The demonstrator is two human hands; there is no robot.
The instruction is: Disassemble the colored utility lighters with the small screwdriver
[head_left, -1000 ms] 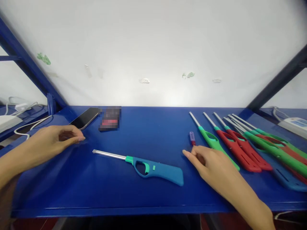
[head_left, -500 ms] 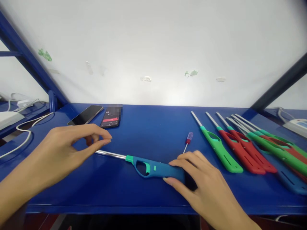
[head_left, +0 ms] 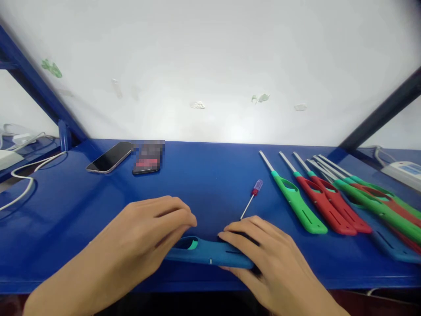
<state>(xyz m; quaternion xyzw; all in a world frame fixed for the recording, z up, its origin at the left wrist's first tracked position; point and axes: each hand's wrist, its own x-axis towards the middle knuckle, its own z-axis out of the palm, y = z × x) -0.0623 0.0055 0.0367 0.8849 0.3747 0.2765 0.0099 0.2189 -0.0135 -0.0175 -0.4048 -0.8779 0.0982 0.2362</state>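
1. My left hand (head_left: 144, 237) lies over the front part of the teal utility lighter (head_left: 210, 253), fingers curled down around it, so my grip there is closed on the lighter; its metal nozzle is hidden under my hand.
2. My right hand (head_left: 263, 254) closes on the handle end of the same lighter, fingers laid across the top and thumb side toward me.
3. The lighter lies lengthwise, left to right, near the front edge of the blue surface (head_left: 204, 184), between my two hands; only the middle of its body, with the green trigger, shows.
4. Just beyond my right hand lies a small screwdriver (head_left: 250, 204) with a red and clear handle, its thin shaft pointing toward me and apart from my fingers.
5. To the right, a row of long lighters lies side by side, nozzles pointing away: a green lighter (head_left: 297, 206) nearest, then a red lighter (head_left: 320, 204), then more in red, green and blue overlapping toward the edge.
6. At the back left, two phones rest flat: a dark phone (head_left: 108, 157) and, just beside it, a second phone (head_left: 148, 158) whose screen is blurred.
7. A white cable (head_left: 23, 184) runs along the far left of the surface.
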